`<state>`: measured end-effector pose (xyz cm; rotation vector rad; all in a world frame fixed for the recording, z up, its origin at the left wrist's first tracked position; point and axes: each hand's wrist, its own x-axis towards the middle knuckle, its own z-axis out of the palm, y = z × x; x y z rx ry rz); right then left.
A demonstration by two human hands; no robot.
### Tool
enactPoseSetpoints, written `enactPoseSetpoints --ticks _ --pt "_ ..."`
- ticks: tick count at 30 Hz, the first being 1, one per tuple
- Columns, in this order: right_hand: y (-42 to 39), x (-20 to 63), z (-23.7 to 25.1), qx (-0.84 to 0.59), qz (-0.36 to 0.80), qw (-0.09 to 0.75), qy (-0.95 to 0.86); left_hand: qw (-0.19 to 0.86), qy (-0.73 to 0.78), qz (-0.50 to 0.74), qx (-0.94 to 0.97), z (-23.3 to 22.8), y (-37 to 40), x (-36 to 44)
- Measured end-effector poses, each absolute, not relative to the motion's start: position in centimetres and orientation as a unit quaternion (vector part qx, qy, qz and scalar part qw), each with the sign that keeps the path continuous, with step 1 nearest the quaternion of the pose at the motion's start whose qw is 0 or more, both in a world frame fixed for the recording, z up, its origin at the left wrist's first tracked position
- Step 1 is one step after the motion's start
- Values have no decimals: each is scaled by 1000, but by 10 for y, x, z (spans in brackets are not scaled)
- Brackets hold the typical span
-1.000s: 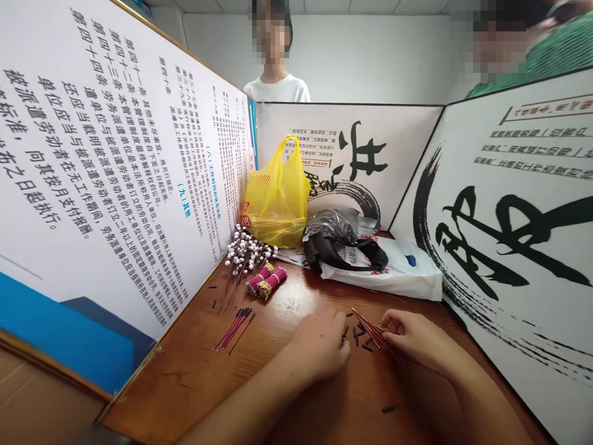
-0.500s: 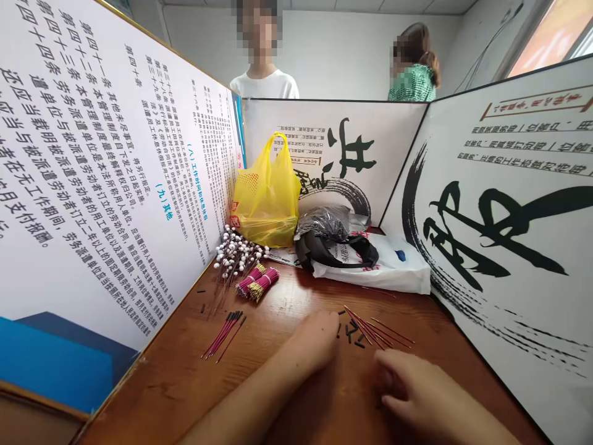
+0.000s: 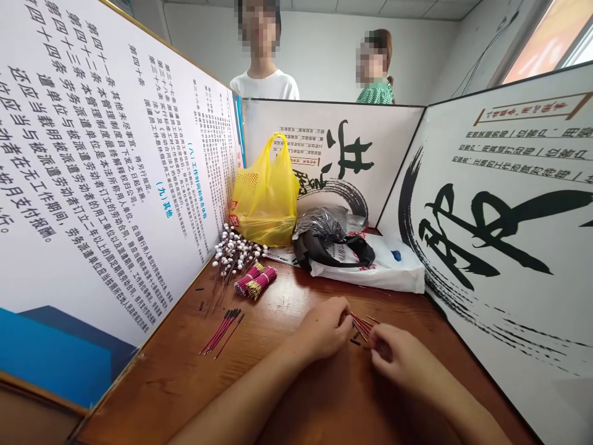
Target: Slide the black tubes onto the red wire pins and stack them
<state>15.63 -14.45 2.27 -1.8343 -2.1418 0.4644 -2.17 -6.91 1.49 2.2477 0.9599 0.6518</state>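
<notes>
My left hand [image 3: 330, 326] lies over the middle of the table with its fingers curled in, at the left ends of a few thin red sticks [image 3: 362, 326]. Curled fingers also show on my right hand [image 3: 399, 355], which is beside the right ends of these sticks and covers part of them. What either hand pinches, if anything, is hidden. Small black tubes [image 3: 355, 341] lie between the hands. Over to the left, a group of red sticks with black tips [image 3: 223, 330] lies side by side on the wooden table [image 3: 259, 321].
Bound bundles of pink sticks with gold ends [image 3: 262, 284] lie near white-budded stems [image 3: 231, 250]. Behind are a yellow bag [image 3: 266, 204], a black strap [image 3: 308, 250] and a white bag [image 3: 398, 269]. Printed panels [image 3: 500, 247] enclose the table. Two people stand beyond.
Both hands have moved forward and closer together around the loose red sticks, covering more of them and the black tubes. The person in green has shifted left.
</notes>
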Motion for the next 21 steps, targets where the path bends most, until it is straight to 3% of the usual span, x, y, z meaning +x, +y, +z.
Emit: enactPoseSetpoints --ticks 5,14,16,21 --pt "-98 149 41 -612 189 194 -742 504 304 322 742 11 -66 -20" --pt "-82 126 25 -540 277 282 -744 636 322 356 604 1 -54 -22" --pt "-83 129 22 -544 270 291 -739 638 344 341 599 0 -49 -24" --pt "-82 147 20 -635 160 254 -712 519 420 319 673 8 -34 -45"
